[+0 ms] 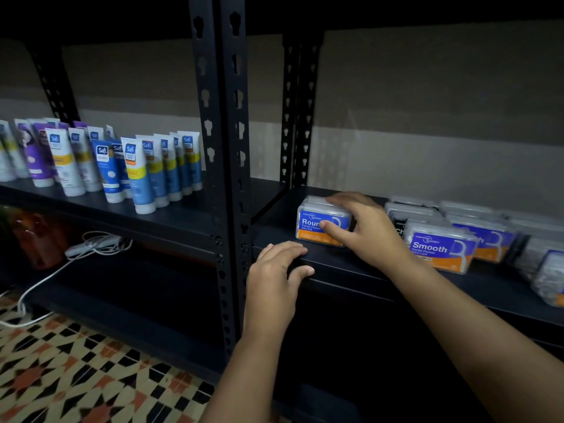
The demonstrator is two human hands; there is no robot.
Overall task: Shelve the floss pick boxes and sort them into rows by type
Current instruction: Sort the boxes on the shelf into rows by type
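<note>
Reaching forward from the lower right, the right hand [364,228] grasps a clear floss pick box [317,222] standing on the dark shelf [351,267]: its fingers curl over the top of the box and its thumb lies across the front label. The forearm runs diagonally down toward the lower right corner. The left hand [276,274] rests on the front edge of the same shelf, just left of and below the box, with relaxed fingers laid on the shelf surface and the thumb hooked over the lip; it holds nothing.

The grasped box carries a blue and orange label with "Roun" visible, the rest of the word covered by the thumb, and "Dental Flosser" beneath. It stands near the left end of this shelf bay, apart from the other boxes.

To the right, a second box [441,250] reads "Smooth" on the same blue and orange label, with smaller print too fine to read. Behind and beside it more floss pick boxes [488,232] lie close together, some with blue and orange labels, at least 1 with a black label whose writing is mostly hidden behind the right hand.

Left of the perforated black upright [225,148], the neighbouring shelf holds upright tubes [135,174] in white, blue, yellow and purple, several marked "Safi". Below, a white cable [45,282] trails toward the patterned tile floor [76,370].
</note>
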